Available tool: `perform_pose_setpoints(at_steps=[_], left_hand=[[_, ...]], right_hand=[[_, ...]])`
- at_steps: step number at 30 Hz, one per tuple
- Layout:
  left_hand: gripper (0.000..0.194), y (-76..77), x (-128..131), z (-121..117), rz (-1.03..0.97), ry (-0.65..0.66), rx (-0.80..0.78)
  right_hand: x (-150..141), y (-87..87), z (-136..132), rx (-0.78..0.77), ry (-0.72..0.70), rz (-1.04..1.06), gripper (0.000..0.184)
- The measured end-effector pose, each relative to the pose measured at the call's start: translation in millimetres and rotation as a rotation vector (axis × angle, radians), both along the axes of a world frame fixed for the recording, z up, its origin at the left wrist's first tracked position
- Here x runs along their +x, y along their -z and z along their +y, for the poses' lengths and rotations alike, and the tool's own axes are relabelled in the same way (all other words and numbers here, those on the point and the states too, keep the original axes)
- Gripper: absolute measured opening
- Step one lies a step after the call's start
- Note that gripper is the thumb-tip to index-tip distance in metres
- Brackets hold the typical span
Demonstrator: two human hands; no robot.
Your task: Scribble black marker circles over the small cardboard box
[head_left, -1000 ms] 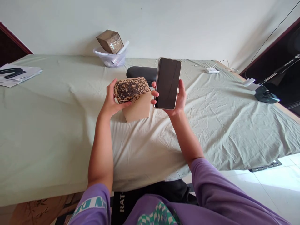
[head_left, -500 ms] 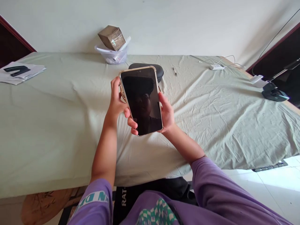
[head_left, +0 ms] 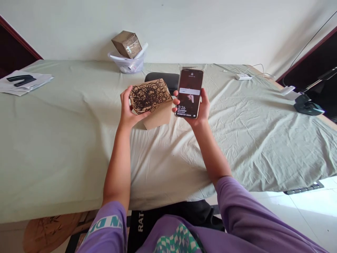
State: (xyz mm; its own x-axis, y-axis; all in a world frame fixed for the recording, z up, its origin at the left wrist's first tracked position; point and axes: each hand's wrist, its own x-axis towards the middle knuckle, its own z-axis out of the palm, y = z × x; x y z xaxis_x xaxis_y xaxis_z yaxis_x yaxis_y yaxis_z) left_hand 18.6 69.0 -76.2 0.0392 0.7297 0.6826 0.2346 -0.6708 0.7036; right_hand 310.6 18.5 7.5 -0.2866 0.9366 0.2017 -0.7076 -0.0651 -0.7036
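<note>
My left hand (head_left: 130, 110) grips the left end of a brown cardboard box (head_left: 158, 117), thumb along its near edge. Black looping scribbles cover the box's upper face. To the right, my right hand (head_left: 201, 107) holds a smartphone (head_left: 190, 93) upright, fingertips curled round its left edge and the palm behind it. The phone's screen is lit, showing the time 2:26 and a notification bar. Its left edge is close to the box's right corner. Behind both lies a black oblong case (head_left: 163, 78), partly hidden by the box and the phone.
A clear plastic bowl (head_left: 126, 65) with a small taped box (head_left: 127, 44) stands against the wall. Papers (head_left: 39, 82) with a black stapler-like object (head_left: 22, 80) lie far left. A white power strip (head_left: 243, 76) and a dark device (head_left: 309, 105) sit at right on the wrinkled cloth (head_left: 250, 140).
My right hand has moved the phone rightward and away from me, uncovering the scribbled box in my left hand. The dark screen has lit up.
</note>
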Motion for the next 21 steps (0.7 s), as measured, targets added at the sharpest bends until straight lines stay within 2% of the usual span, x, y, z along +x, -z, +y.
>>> perform_pose_setpoints(at_steps=[3,6,9,11,13,17,21], left_hand=[[0.133,4.1,-6,1,0.013,-0.070,0.058],[0.133,6.4,-7,1,0.022,-0.076,0.064],[0.134,6.7,-7,2,0.033,-0.077,0.046],[0.134,6.3,-7,2,0.031,-0.072,0.043],[0.133,5.7,-7,1,0.024,-0.063,0.047],[0.137,4.0,-6,-1,0.015,-0.068,0.023],[0.143,-3.0,-10,1,-0.002,-0.061,0.020]], right_hand=[[30,23.1,34,-0.084,0.064,0.020,0.069],[53,51.9,63,-0.297,0.133,-0.069,0.072],[63,79.3,81,-0.466,0.262,-0.439,0.067],[67,95.2,87,-0.521,0.366,-0.685,0.054],[69,108.1,89,-0.547,0.462,-0.841,0.039],[74,118.8,87,-0.492,0.605,-1.110,0.026],[79,109.3,81,-0.370,0.670,-1.361,0.021]])
